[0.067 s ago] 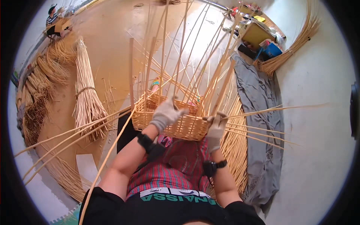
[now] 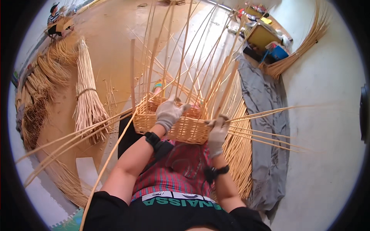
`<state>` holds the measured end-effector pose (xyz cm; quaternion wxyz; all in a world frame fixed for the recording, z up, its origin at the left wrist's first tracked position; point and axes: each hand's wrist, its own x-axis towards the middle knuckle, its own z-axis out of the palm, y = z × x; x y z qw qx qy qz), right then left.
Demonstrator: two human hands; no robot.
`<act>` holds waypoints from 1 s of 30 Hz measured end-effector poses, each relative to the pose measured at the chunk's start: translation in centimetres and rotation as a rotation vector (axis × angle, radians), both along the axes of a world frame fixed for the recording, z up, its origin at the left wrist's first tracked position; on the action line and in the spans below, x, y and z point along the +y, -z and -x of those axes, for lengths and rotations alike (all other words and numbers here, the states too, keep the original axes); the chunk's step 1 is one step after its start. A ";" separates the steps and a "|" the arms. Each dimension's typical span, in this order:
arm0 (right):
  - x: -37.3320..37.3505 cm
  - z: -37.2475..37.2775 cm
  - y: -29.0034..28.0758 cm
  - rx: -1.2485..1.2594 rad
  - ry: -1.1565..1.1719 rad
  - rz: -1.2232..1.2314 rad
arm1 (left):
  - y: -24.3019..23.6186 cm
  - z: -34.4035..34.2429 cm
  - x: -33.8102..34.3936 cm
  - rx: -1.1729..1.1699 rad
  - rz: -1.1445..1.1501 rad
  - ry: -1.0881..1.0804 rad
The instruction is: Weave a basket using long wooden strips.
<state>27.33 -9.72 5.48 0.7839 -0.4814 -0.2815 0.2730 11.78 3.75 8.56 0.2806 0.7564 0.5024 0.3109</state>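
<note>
A half-woven wicker basket (image 2: 189,131) sits at my lap, with long stakes rising from its walls and loose rods sticking out at both sides. My left hand (image 2: 169,113), in a pale glove, is closed over the near rim at the middle, around the foot of an upright stake. At the near right corner, my right hand (image 2: 219,133), also gloved, grips the rods there with fingers bent. What lies inside its fingers is partly hidden. One long rod (image 2: 110,165) runs from the basket's left corner down past my left arm.
On the floor at left stand a tied wicker bundle (image 2: 86,92) and heaped bundles (image 2: 32,104). More rods (image 2: 237,158) lie at right beside a grey cloth (image 2: 266,131). A cluttered table (image 2: 266,36) and a leaning bundle (image 2: 300,54) are far right. Another person (image 2: 56,19) sits far left.
The basket and both hands have shifted slightly left in the picture, partly along with the whole view. Both hands keep their places on the basket.
</note>
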 end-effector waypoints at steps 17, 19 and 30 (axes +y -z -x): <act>7.7 -8.8 -8.9 -1.395 0.144 0.372 | 4.1 -7.8 -4.9 0.044 0.310 0.192; 8.9 -8.0 -8.6 -1.290 0.180 0.485 | 4.1 -7.4 -4.6 0.006 0.306 0.200; 3.6 -8.8 -9.5 -1.444 0.334 0.298 | 4.3 -6.0 -4.6 -0.845 0.756 0.309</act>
